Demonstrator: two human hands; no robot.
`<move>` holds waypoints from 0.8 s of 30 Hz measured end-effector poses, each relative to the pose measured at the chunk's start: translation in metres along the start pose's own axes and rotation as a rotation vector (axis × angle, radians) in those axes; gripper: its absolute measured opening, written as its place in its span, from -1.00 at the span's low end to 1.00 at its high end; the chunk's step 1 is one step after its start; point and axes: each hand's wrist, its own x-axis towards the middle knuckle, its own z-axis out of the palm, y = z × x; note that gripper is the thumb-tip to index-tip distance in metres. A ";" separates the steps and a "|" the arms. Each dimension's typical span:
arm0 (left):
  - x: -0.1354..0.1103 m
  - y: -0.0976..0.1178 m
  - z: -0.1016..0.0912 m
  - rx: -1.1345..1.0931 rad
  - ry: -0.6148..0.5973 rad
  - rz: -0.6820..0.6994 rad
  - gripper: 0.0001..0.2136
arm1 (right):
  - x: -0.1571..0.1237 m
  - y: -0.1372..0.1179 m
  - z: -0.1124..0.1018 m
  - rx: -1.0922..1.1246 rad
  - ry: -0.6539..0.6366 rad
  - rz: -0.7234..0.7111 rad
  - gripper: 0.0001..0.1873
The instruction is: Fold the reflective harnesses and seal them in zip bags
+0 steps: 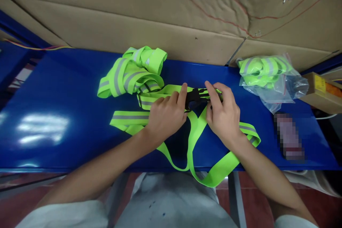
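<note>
My left hand is closed on the socket half of a black side-release buckle, thumb below and index finger along the top. Opposite it, my right hand pinches the pronged half, whose prongs point left at the socket. Whether the prongs have entered it, I cannot tell. Neon-yellow reflective webbing with a grey stripe runs from both halves. Its loops lie under my wrists and hang over the table's front edge. Behind my left hand sits a heap of the same webbing.
On the blue table, a clear plastic bag of yellow webbing lies at the back right. Nearby are a cardboard box and a blurred phone-like object. A cardboard-covered wall bounds the back.
</note>
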 end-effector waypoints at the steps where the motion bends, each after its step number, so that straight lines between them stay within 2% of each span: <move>1: 0.000 0.000 0.000 0.011 -0.002 0.006 -0.32 | 0.000 0.000 0.000 -0.021 0.001 -0.001 -0.38; 5: 0.002 0.002 0.000 0.044 -0.027 0.033 -0.32 | -0.002 0.001 -0.002 -0.087 -0.053 -0.002 -0.36; 9: 0.000 0.005 0.000 0.036 -0.027 0.042 -0.34 | -0.006 -0.005 0.002 -0.022 -0.129 0.002 -0.30; 14: -0.003 0.004 0.002 -0.051 0.068 0.037 -0.36 | -0.006 -0.011 0.004 0.180 -0.163 -0.073 -0.22; 18: -0.002 -0.003 -0.008 -0.144 0.168 0.032 -0.44 | 0.000 0.002 -0.006 0.460 -0.183 -0.169 -0.14; 20: -0.001 -0.009 -0.019 -0.236 0.135 0.041 -0.49 | 0.002 0.010 -0.015 0.542 -0.228 -0.160 -0.08; 24: 0.004 -0.017 -0.050 -0.465 -0.093 0.152 -0.55 | 0.006 0.022 -0.028 0.683 -0.240 -0.047 -0.12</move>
